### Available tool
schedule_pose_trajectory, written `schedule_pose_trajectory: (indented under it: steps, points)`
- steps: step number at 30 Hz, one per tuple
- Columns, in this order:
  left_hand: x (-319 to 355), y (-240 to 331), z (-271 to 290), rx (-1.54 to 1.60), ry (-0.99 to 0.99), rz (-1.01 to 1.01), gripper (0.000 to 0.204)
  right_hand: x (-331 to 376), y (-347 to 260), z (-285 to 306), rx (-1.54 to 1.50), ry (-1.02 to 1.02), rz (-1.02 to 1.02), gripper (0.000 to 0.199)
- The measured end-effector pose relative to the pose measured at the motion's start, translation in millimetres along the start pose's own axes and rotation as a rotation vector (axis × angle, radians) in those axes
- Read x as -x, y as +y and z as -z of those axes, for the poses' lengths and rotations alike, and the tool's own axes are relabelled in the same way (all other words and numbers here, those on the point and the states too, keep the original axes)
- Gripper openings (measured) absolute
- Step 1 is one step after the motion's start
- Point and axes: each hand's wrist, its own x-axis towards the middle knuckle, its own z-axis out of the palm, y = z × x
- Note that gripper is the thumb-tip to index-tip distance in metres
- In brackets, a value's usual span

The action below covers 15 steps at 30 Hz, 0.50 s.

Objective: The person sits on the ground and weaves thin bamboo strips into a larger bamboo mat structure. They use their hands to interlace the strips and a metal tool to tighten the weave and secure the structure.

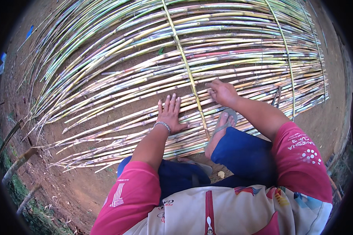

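Long jointed canes (239, 51) in green, yellow and purplish tones lie side by side on the ground. A yellow-green cross cane (189, 73) runs over them, between my two hands. My left hand (170, 116) rests flat on the nearer canes, left of the cross cane, fingers stretched out and thumb apart. Just right of the cross cane, my right hand (222, 93) is low over the canes with its fingers curled into a pinch. Whatever may be between those fingertips is too small to make out.
Farther right lies a second cross cane (288, 58). A dark long-handled tool (277, 96) sits on the canes beyond my right forearm. My sandalled foot (220, 135) is on the near canes. Wooden stakes (19, 164) stick up at the left, by bare soil and grass.
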Motion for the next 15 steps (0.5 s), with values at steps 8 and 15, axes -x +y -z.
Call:
schedule_pose_trajectory:
  steps: [8, 15]
  points:
    - [-0.6, -1.2, -1.9, 0.006, 0.0, 0.008, 0.132, -44.3, -0.1, 11.9, -0.018, 0.19, -0.077, 0.022]
    - [0.8, -2.3, -5.1, 0.024, 0.018, 0.004, 0.133, -55.5, 9.1, -4.4, 0.06, 0.167, -0.003, 0.016]
